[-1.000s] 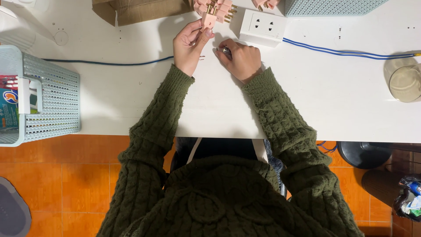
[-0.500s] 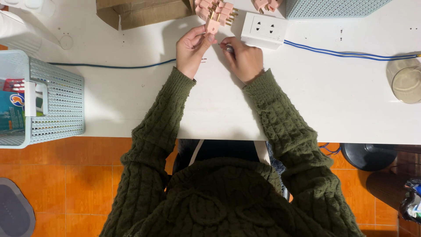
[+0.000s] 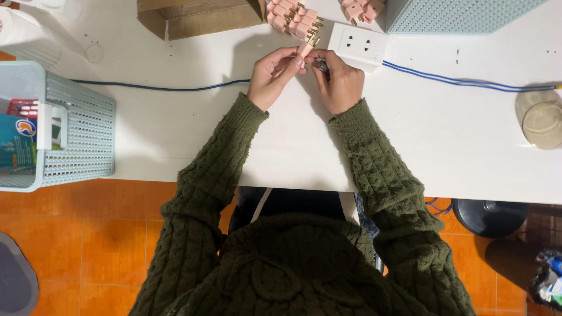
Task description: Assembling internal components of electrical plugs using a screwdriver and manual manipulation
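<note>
My left hand (image 3: 271,75) pinches a small pink plug (image 3: 307,48) with brass pins, held just above the white table (image 3: 175,129). My right hand (image 3: 339,81) meets it from the right, fingers curled around a small dark part that touches the plug. Both hands sit right in front of a white socket block (image 3: 358,43). A pile of several more pink plugs (image 3: 293,16) lies just beyond the hands, and a second small heap of pink plugs (image 3: 362,8) lies at the top edge.
A blue cable (image 3: 462,82) runs across the table behind the hands. A cardboard box (image 3: 199,16) stands at the back, a pale blue mesh basket (image 3: 82,134) at the left, another mesh basket (image 3: 462,14) at the back right, a round jar (image 3: 541,117) at the right.
Both hands have come closer together around the pink plug, my right hand closing in on it from the right. The camera view has shifted slightly.
</note>
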